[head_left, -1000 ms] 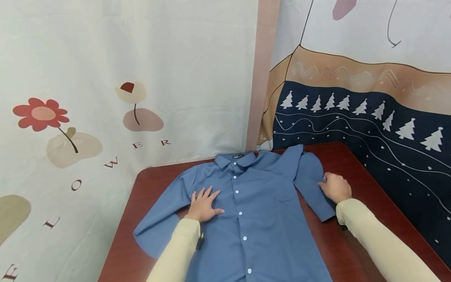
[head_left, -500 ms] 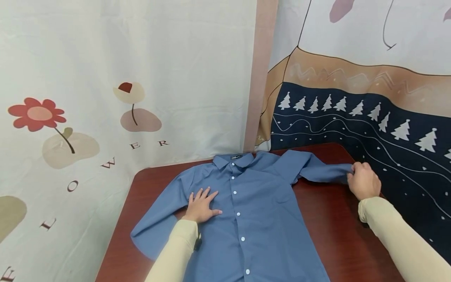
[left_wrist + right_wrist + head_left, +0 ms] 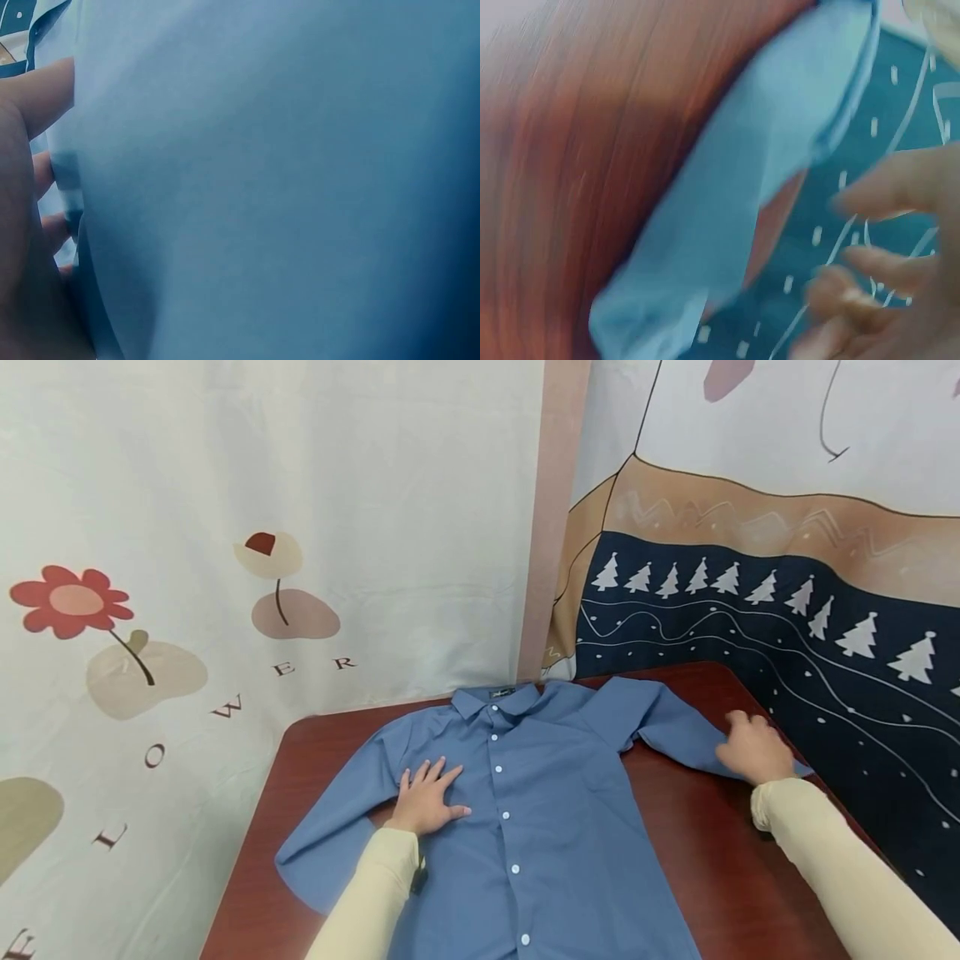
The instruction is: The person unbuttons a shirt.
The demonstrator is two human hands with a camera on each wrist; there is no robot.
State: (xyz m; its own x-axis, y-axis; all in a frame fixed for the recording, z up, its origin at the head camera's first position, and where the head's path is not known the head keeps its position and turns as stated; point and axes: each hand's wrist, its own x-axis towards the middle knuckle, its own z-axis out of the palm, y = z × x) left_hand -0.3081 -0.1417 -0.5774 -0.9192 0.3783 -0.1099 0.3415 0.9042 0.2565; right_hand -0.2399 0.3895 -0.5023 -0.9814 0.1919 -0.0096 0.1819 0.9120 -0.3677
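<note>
A blue button-up shirt lies front up, its collar toward the wall. My left hand rests on its chest, left of the buttons, with fingers spread. In the left wrist view fabric fills most of the picture, and the left hand shows along the left edge. My right hand is over the outstretched right-side sleeve, hiding part of it. The right wrist view has the right hand apart from the sleeve, fingers loosely bent around nothing. The left-side sleeve is bent at the elbow.
The shirt lies on a reddish-brown table with rounded far corners. A white flower-printed curtain hangs behind and to the left. On the right, a dark blue curtain with white trees borders the table edge.
My right hand has pulled the folded sleeve outward to the right, then let go of it and drawn back slightly left. The left hand has stayed on the chest.
</note>
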